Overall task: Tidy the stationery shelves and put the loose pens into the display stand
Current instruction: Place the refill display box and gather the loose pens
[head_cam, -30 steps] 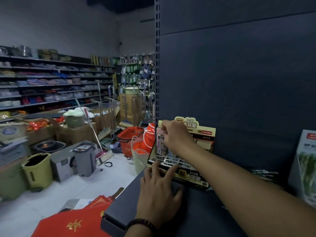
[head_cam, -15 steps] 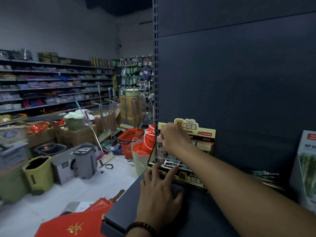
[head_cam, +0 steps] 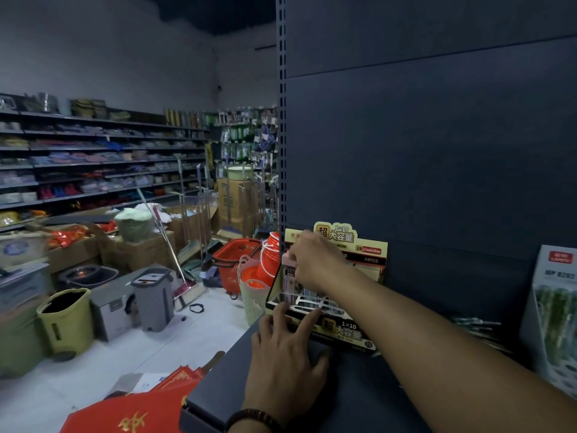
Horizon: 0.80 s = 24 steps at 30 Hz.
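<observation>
At the display stand (head_cam: pixel 346 331) on the dark shelf (head_cam: pixel 359 401), the work is all at the stand's left end. My right grip (head_cam: pixel 315 264) reaches across to the stand's back-left corner. Its fingers are curled down, pinching the top of a pale pink pack (head_cam: pixel 288 259) that stands upright among the others in the slots. My left grip (head_cam: pixel 287 360) lies flat on the shelf just in front of the stand, fingers spread, with the fingertips (head_cam: pixel 310 320) touching its front rim as if to steady it.

The loose pens (head_cam: pixel 474 325) lie on the shelf to the right of the stand, well apart from either grip and beyond my right forearm. They are too dim and blurred to count, but their long axes appear to run sideways along the shelf, away from the stand. A white boxed product (head_cam: pixel 555 307) stands farther right, past them.

By my judgement the pack needs seating first. After that the right grip, on the pens' side of the stand, is better placed to swing right and take them across their length while the left grip braces the stand.
</observation>
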Each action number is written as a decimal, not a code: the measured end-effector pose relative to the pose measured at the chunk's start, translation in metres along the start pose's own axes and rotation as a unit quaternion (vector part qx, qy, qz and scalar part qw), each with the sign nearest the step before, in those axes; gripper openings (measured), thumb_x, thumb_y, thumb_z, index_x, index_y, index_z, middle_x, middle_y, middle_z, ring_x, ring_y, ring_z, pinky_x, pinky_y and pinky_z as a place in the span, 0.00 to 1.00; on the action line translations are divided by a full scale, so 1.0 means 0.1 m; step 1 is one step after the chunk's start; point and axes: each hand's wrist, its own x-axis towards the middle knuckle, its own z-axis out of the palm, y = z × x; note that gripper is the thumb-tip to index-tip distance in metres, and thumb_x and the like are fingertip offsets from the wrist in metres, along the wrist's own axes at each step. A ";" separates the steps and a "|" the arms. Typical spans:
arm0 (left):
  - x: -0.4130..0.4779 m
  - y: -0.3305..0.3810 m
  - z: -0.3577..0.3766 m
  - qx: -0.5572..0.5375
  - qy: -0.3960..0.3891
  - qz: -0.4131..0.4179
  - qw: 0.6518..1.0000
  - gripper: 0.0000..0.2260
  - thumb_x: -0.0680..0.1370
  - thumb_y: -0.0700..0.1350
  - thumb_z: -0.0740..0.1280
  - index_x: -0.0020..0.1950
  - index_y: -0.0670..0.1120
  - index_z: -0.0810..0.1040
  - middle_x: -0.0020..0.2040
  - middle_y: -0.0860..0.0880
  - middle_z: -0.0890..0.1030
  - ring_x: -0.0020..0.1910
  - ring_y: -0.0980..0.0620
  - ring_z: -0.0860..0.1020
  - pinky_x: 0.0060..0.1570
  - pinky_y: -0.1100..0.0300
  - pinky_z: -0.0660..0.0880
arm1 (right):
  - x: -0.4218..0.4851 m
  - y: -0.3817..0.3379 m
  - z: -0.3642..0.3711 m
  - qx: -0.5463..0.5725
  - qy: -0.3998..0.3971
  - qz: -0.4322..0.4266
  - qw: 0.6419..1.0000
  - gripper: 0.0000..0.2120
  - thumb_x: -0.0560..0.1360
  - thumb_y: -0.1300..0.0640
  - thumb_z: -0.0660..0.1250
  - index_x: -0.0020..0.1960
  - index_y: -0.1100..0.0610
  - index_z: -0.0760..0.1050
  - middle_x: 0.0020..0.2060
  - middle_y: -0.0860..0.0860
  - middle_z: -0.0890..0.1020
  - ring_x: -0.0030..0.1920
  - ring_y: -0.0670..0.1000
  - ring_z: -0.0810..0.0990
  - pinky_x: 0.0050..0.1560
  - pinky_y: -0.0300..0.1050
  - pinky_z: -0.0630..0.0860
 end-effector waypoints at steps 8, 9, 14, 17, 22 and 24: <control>0.01 0.00 0.00 0.003 -0.010 -0.008 1.000 0.34 0.75 0.68 0.59 0.79 0.71 0.50 0.81 0.52 0.50 0.79 0.45 0.54 0.76 0.45 0.60 | -0.15 0.00 -0.13 -0.045 -0.049 0.017 0.998 0.25 0.78 0.61 0.64 0.74 0.53 0.73 0.71 0.55 0.68 0.72 0.59 0.62 0.75 0.60 0.64; 0.01 0.00 -0.01 0.004 -0.012 -0.011 1.000 0.34 0.74 0.68 0.60 0.79 0.71 0.50 0.81 0.52 0.51 0.78 0.45 0.54 0.76 0.45 0.61 | -0.21 0.02 -0.18 -0.022 -0.025 0.031 0.999 0.26 0.77 0.62 0.63 0.75 0.52 0.72 0.71 0.54 0.69 0.72 0.59 0.62 0.75 0.59 0.64; 0.01 0.00 -0.03 -0.009 -0.018 -0.023 1.000 0.40 0.73 0.66 0.62 0.81 0.68 0.47 0.80 0.51 0.54 0.78 0.45 0.56 0.75 0.46 0.64 | -0.79 0.39 -0.57 0.119 0.072 0.057 0.989 0.20 0.78 0.65 0.61 0.66 0.50 0.78 0.62 0.48 0.74 0.66 0.52 0.67 0.69 0.53 0.70; -0.01 0.03 -0.08 -0.018 0.005 -0.011 1.000 0.40 0.71 0.64 0.65 0.81 0.63 0.55 0.78 0.50 0.58 0.75 0.44 0.61 0.74 0.46 0.66 | -1.40 0.75 -0.78 0.120 0.087 0.060 0.987 0.10 0.81 0.58 0.63 0.57 0.48 0.80 0.54 0.45 0.77 0.59 0.47 0.71 0.59 0.43 0.70; -0.07 0.08 -0.13 -0.035 0.096 0.010 0.995 0.31 0.73 0.54 0.69 0.73 0.44 0.70 0.70 0.41 0.71 0.64 0.37 0.70 0.65 0.41 0.74 | -2.74 1.32 -1.04 0.124 0.133 0.136 0.974 0.07 0.79 0.58 0.71 0.52 0.46 0.80 0.48 0.42 0.80 0.52 0.44 0.78 0.54 0.42 0.75; -0.13 0.20 -0.13 -0.023 0.129 0.034 0.991 0.24 0.74 0.53 0.65 0.67 0.44 0.73 0.65 0.41 0.73 0.59 0.36 0.73 0.59 0.40 0.76 | -3.25 1.51 -1.08 0.094 0.141 0.178 0.969 0.07 0.78 0.58 0.72 0.50 0.46 0.80 0.47 0.42 0.80 0.51 0.45 0.78 0.53 0.43 0.75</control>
